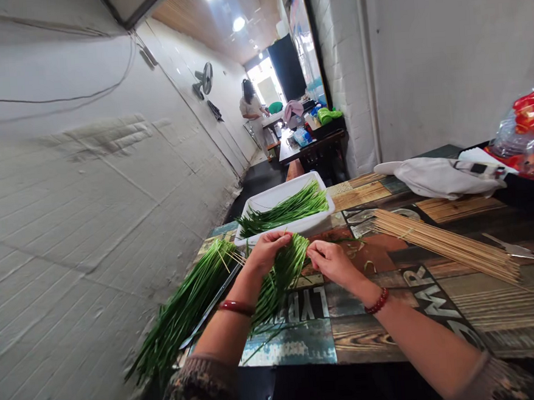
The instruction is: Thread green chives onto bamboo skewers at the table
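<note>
A bunch of green chives (286,270) lies in front of me, pale cut ends pointing away and leaves trailing towards me. My left hand (267,253) is closed on the left side of this bunch near the cut ends, a thin stick tip showing by its fingers. On the other side, my right hand (331,260) pinches at the edge of the cut ends; what sits between those fingertips is too small to make out. Left of my hands, another pile of chives (187,303) has thin sticks across its pale ends and rests on a tray partly hidden beneath.
Behind my hands stands a white plastic tub (291,227) with more chives. Bamboo skewers (444,242) lie in a bundle to the right, with scissors (517,251) beyond. A white cap (443,175) sits farther back. A person (252,112) stands at a distant table.
</note>
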The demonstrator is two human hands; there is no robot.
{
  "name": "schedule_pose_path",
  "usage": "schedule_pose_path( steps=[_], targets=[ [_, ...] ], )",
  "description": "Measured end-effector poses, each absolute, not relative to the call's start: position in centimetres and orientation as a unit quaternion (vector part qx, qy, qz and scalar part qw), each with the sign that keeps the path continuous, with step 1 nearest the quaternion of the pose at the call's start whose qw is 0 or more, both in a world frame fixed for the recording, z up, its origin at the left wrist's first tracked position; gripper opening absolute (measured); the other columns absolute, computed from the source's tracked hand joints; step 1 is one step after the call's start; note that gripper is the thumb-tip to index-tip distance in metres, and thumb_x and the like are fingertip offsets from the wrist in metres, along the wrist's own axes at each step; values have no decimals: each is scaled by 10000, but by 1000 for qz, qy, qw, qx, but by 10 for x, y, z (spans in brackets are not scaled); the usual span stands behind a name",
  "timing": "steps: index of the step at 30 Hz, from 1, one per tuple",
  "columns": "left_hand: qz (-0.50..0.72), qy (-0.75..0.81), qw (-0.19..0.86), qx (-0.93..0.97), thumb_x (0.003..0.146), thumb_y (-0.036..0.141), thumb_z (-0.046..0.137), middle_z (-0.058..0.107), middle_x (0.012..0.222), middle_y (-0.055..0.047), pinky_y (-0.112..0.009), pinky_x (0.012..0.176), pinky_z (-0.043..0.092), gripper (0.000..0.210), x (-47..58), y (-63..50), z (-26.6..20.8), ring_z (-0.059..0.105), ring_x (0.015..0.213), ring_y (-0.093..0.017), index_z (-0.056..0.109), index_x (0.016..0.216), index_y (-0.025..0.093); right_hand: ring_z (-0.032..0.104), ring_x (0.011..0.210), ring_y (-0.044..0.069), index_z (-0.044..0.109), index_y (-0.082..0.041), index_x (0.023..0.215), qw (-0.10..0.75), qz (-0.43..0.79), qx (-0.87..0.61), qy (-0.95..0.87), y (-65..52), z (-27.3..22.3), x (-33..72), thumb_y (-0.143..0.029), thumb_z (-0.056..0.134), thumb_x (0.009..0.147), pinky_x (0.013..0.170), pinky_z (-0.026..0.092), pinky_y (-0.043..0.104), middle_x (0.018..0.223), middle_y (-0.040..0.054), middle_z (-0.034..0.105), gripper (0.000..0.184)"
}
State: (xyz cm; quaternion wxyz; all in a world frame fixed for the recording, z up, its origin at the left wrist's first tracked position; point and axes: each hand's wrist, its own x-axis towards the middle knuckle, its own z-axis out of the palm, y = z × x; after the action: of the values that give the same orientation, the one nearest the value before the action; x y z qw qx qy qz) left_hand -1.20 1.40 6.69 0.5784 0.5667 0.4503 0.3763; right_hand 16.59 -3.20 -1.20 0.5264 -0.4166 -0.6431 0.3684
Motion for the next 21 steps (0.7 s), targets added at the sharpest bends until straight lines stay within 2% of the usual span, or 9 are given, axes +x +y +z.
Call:
schedule_pose_path(
  steps=[8, 11, 16, 21],
  targets=[
    [425, 452, 549, 561, 626, 389, 837, 694, 715, -44, -239, 661, 425, 308, -21, 12, 60, 573, 655, -109, 752, 756, 123, 497, 543, 127, 536, -205, 667, 519, 393, -413, -637, -32, -16, 165, -335, 457, 909, 543, 357, 231, 585, -18, 562, 286],
    [421, 458, 537, 570, 618, 393, 835, 680, 692, -43, -235, 621, 405, 317, -24, 12, 58, 542, 620, -103, 746, 743, 115, 486, 522, 126, 540, -206, 675, 526, 394, -407, -634, -32, -17, 164, -347, 462, 907, 520, 357, 229, 578, -18, 566, 283],
    [385, 469, 520, 601, 601, 406, 836, 625, 605, -8, -225, 544, 335, 330, -22, 12, 61, 470, 544, -80, 709, 664, 107, 488, 536, 127, 533, -206, 653, 523, 380, -408, -645, -32, -19, 165, -354, 467, 903, 519, 355, 232, 577, -13, 562, 298],
    [329, 457, 509, 651, 610, 409, 832, 646, 634, -13, -231, 614, 384, 332, -23, 12, 67, 521, 600, -97, 715, 681, 107, 490, 522, 125, 544, -205, 661, 520, 380, -413, -644, -32, -19, 164, -362, 474, 903, 511, 353, 232, 574, -13, 573, 297]
  ],
)
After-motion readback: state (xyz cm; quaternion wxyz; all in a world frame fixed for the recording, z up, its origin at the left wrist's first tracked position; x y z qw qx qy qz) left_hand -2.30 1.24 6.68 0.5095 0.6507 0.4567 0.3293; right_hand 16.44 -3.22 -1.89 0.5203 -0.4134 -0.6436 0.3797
